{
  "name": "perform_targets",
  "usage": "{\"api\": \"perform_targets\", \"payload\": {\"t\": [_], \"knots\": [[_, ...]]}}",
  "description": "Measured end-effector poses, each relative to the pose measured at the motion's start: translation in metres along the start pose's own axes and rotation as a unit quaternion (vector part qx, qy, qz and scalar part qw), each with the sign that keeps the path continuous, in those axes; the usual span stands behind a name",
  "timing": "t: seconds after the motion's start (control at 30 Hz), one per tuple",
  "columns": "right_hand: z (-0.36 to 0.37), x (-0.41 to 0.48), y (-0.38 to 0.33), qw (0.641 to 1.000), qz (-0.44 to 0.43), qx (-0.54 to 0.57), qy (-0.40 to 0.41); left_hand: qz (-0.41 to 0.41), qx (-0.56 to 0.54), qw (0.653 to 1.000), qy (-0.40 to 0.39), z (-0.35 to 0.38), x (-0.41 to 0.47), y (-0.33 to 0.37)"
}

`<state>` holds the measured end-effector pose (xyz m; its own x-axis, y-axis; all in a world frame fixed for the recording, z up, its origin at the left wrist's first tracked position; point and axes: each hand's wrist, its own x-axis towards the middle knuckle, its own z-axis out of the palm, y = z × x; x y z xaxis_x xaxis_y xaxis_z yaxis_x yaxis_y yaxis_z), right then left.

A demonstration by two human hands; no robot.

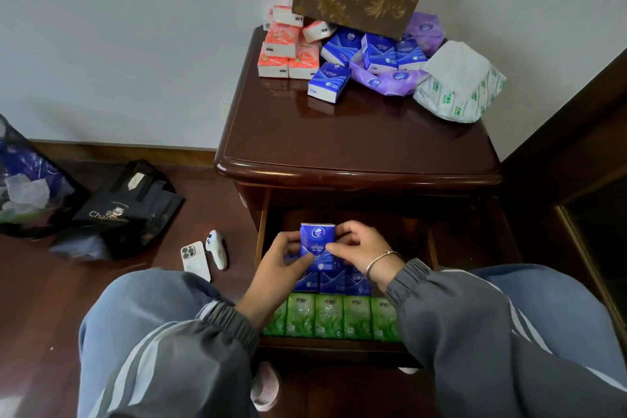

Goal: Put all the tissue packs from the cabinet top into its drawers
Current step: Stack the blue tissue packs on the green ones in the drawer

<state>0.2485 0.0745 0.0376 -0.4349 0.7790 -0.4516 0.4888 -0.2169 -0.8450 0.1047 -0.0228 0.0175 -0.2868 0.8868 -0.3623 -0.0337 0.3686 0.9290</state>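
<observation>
A blue tissue pack [317, 246] is pinched upright between left hand [281, 260] and right hand [356, 249] over the open drawer [334, 348], above blue packs and green packs [330, 316].

A black bag [130, 210] left of the cabinet [356, 136] carried white lettering beginning "Cha"; the rest was unclear. Green print on a white pack [454, 78] atop the cabinet and a blue pack [317, 243]'s logo at its open drawer were illegible.

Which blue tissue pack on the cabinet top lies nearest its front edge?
The blue tissue pack alone in front of the other blue packs.
</observation>
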Motion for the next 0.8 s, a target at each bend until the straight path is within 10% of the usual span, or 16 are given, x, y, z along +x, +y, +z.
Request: {"api": "perform_targets", "payload": {"t": [0.1,0.27,0.4,0.8], "knots": [[-0.019,0.006,0.012,0.998,0.052,-0.029,-0.033,0.023,0.116,0.992,-0.042,-0.005,-0.001,-0.004],[-0.058,0.024,0.058,0.968,0.173,-0.179,0.037,-0.098,0.357,0.918,0.145,-0.030,0.004,-0.018],[-0.056,0.033,0.086,0.950,0.218,-0.216,0.051,-0.235,0.311,0.916,0.099,-0.030,0.003,-0.027],[-0.018,0.040,0.105,0.948,0.174,-0.266,0.001,-0.224,0.311,0.921,0.073,-0.023,0.004,-0.040]]}}
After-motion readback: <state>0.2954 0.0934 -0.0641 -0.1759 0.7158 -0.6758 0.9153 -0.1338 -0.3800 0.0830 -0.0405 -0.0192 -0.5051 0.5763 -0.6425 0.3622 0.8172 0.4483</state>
